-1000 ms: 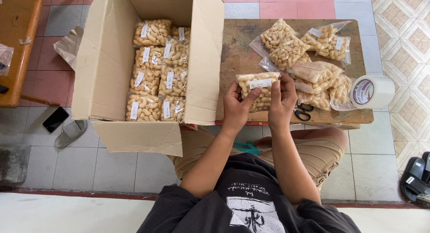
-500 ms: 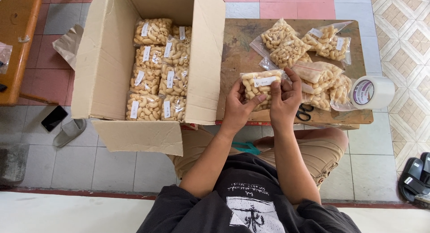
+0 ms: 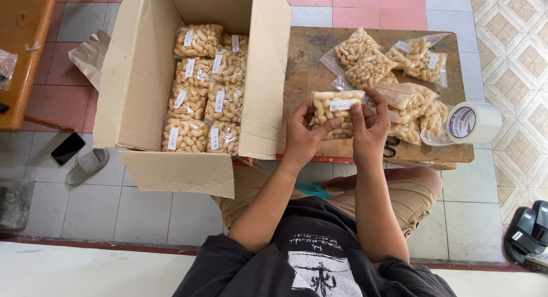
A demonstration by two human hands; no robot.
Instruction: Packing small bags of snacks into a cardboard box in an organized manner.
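Left hand: your left hand point(image 3: 305, 138) is grasping the left edge of the clear snack bag point(image 3: 335, 112), the thumb lying across the bag's front just below its white label.
Right hand: your right hand point(image 3: 370, 126) is gripping the same bag's right edge, the fingers curling over the top corner and the thumb pressing on the front.
Snack bag: it is being held up between both hands, above the near edge of the wooden table point(image 3: 308, 51), label side facing you; it is filled with pale curled snacks.
Loose bags: a heap of similar bags point(image 3: 399, 74) is lying on the table just behind and to the right of your hands; some are touching one another.
Tape roll: a white tape roll point(image 3: 472, 123) is sitting at the right near corner of the table, beside the heap.
Scissors: dark handles of scissors point(image 3: 391, 147) are showing just beside your right hand, partly hidden by it.
Cardboard box: the open cardboard box point(image 3: 137, 74) is standing to the left of the table, its right flap leaning against the table's side.
Packed bags: labelled packed bags point(image 3: 205, 86) are filling the box in rows, lying close together.
Floor: a dark phone point(image 3: 68, 148) and a grey slipper point(image 3: 87, 167) are lying on the tiles left of the box.
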